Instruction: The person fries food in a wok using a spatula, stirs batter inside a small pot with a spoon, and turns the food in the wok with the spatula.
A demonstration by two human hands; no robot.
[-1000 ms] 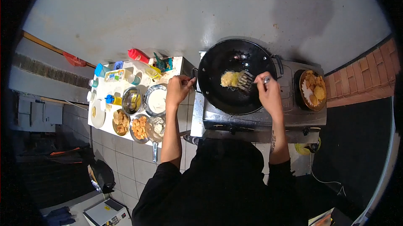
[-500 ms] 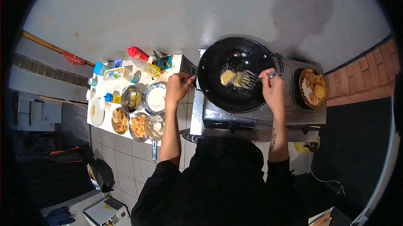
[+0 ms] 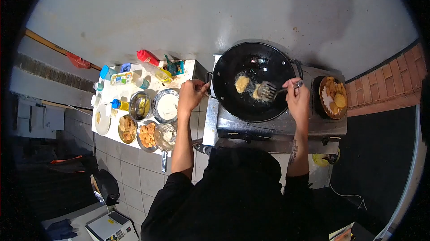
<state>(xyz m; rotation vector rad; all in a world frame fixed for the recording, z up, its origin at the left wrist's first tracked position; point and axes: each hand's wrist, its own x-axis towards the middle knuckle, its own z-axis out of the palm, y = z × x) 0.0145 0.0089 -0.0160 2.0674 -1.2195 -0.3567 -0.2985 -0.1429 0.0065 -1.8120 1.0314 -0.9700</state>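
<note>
Two battered, pale golden pieces lie in the black wok [image 3: 237, 106]. The left piece [image 3: 242, 84] sits free in the oil, while the other piece [image 3: 256, 91] is partly hidden under a slotted spatula [image 3: 268, 91]. My right hand [image 3: 297, 98] is closed around the spatula's handle, over the wok's right rim. At the opposite side, my left hand [image 3: 192, 93] pinches the wok's left handle [image 3: 208, 82].
The wok stands on a metal stove [image 3: 228, 129]. To its right is a plate of fried pieces [image 3: 339, 101]. A white table [image 3: 121, 131] on the left bears a bowl of white batter [image 3: 167, 106], plates of food and several bottles. A grey wall rises behind.
My right hand has drawn the spatula slightly right and down. The right piece has shifted the same way, widening the gap between the two pieces. My left hand stays at the wok handle.
</note>
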